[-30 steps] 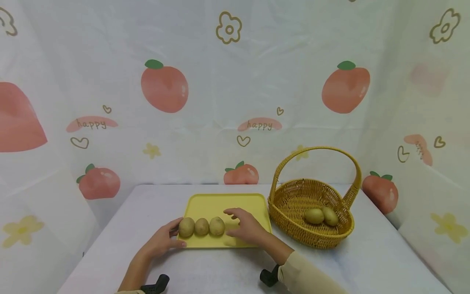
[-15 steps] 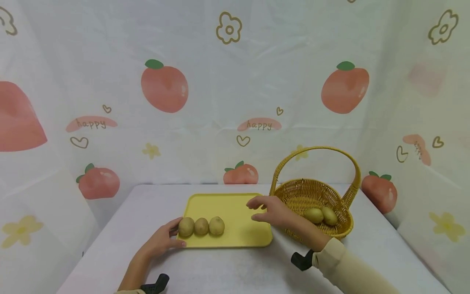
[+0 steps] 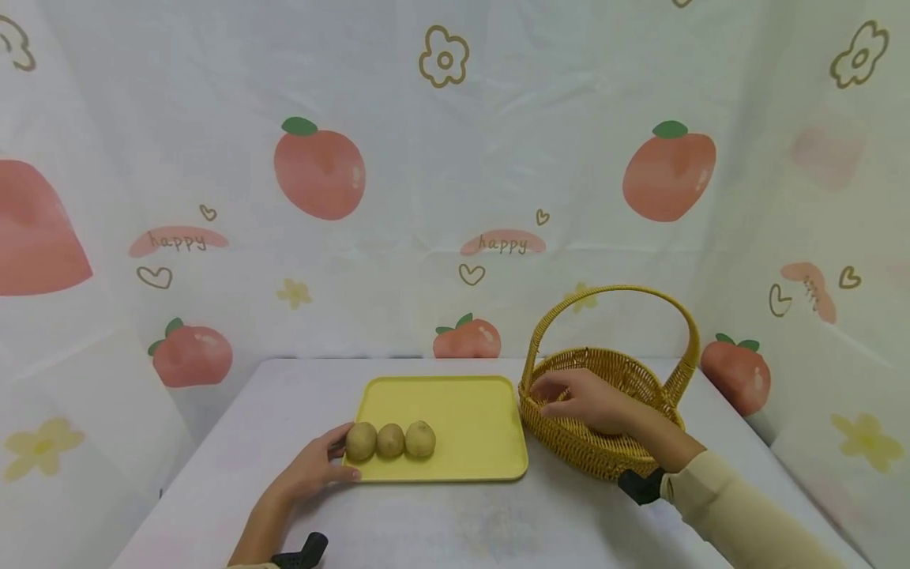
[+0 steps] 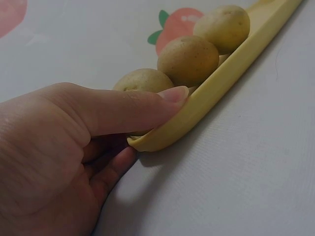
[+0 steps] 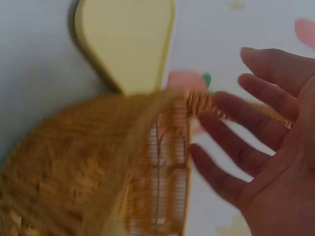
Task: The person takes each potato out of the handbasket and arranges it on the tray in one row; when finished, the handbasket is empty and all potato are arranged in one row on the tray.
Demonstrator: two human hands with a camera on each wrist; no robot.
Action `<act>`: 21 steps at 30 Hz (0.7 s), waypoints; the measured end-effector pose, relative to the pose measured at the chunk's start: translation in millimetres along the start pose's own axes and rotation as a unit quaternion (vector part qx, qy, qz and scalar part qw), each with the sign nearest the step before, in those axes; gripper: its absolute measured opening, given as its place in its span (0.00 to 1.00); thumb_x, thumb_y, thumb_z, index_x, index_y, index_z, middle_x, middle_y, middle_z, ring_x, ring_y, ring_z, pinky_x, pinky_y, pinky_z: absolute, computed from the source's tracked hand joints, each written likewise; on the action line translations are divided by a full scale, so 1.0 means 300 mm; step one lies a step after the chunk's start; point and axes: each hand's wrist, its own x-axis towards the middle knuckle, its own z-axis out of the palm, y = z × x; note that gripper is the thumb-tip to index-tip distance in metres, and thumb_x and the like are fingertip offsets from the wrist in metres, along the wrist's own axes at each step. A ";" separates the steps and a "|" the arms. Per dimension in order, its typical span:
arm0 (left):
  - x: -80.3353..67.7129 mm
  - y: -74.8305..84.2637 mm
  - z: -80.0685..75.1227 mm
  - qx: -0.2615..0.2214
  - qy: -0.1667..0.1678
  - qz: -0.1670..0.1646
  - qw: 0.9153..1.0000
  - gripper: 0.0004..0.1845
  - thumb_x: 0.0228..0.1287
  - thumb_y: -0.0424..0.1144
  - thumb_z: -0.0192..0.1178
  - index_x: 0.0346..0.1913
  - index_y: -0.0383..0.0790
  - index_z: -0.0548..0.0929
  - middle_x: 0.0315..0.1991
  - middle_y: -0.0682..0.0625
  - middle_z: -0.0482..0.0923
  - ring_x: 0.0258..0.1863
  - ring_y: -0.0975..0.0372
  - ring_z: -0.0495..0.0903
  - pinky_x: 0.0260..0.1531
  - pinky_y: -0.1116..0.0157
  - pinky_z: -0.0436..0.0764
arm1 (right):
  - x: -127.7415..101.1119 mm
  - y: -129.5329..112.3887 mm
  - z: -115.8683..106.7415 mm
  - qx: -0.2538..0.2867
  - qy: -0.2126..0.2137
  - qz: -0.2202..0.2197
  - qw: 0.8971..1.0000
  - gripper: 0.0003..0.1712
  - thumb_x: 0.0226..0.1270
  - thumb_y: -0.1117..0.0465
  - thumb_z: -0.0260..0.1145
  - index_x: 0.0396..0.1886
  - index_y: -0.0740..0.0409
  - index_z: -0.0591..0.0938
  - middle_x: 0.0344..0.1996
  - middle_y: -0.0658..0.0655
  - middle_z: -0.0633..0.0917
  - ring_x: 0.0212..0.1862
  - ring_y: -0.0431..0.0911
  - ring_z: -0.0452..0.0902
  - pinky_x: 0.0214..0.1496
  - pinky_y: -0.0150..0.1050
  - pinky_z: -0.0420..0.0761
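Three potatoes (image 3: 390, 439) lie in a row at the front left of a yellow tray (image 3: 462, 411). My left hand (image 3: 340, 457) pinches the tray's front-left corner; in the left wrist view the thumb (image 4: 147, 105) lies on the rim (image 4: 231, 69) and the fingers curl beneath, right beside the nearest potato (image 4: 142, 79). My right hand (image 3: 569, 397) hovers with fingers spread, holding nothing, inside a woven yellow basket (image 3: 604, 460). The right wrist view shows the spread fingers (image 5: 231, 120) over the blurred basket wall (image 5: 74, 172). The basket's contents are hidden by the hand.
The basket's tall handle (image 3: 611, 291) arches over my right hand. Tray and basket sit side by side on a white table (image 3: 426, 521). A fruit-printed cloth (image 3: 455, 158) closes in the back and both sides.
My right hand has left the tray's potatoes and swung right, over the tray's edge and into the basket. The left hand and the three potatoes have stayed put.
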 end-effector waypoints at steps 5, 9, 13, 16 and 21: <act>-0.002 0.005 0.002 0.005 0.004 -0.002 1.000 0.51 0.44 0.39 0.77 0.70 0.24 0.61 0.67 0.29 0.63 0.60 0.39 0.71 0.63 0.44 0.66 | -0.018 0.068 -0.036 -0.020 -0.018 0.046 0.999 0.20 0.63 0.57 0.70 0.53 0.57 0.81 0.48 0.54 0.82 0.50 0.56 0.79 0.48 0.47 0.80; -0.001 0.002 0.003 0.005 0.004 0.001 1.000 0.51 0.44 0.38 0.77 0.69 0.24 0.61 0.67 0.29 0.63 0.60 0.39 0.72 0.63 0.45 0.66 | -0.034 0.126 -0.064 -0.021 -0.032 0.085 0.996 0.23 0.63 0.56 0.69 0.57 0.58 0.80 0.52 0.59 0.81 0.53 0.59 0.77 0.52 0.53 0.79; 0.001 -0.002 0.003 -0.003 0.001 0.007 1.000 0.51 0.44 0.38 0.77 0.69 0.23 0.61 0.67 0.29 0.63 0.60 0.39 0.71 0.63 0.45 0.67 | -0.047 0.173 -0.097 -0.008 -0.053 0.100 0.994 0.26 0.65 0.58 0.68 0.60 0.64 0.77 0.56 0.65 0.79 0.57 0.63 0.74 0.55 0.56 0.77; 0.003 -0.004 0.004 -0.002 0.000 0.014 1.000 0.51 0.44 0.38 0.77 0.69 0.22 0.61 0.67 0.28 0.63 0.60 0.39 0.71 0.63 0.45 0.67 | -0.054 0.191 -0.119 0.029 -0.071 0.117 0.990 0.28 0.66 0.59 0.66 0.62 0.67 0.75 0.59 0.69 0.76 0.60 0.66 0.70 0.54 0.59 0.77; 0.004 -0.003 0.007 0.001 -0.001 0.018 1.000 0.51 0.45 0.38 0.77 0.69 0.22 0.61 0.67 0.28 0.63 0.60 0.39 0.72 0.63 0.45 0.67 | -0.061 0.204 -0.137 0.055 -0.105 0.150 0.982 0.28 0.66 0.60 0.65 0.63 0.67 0.74 0.62 0.69 0.73 0.64 0.68 0.64 0.55 0.62 0.75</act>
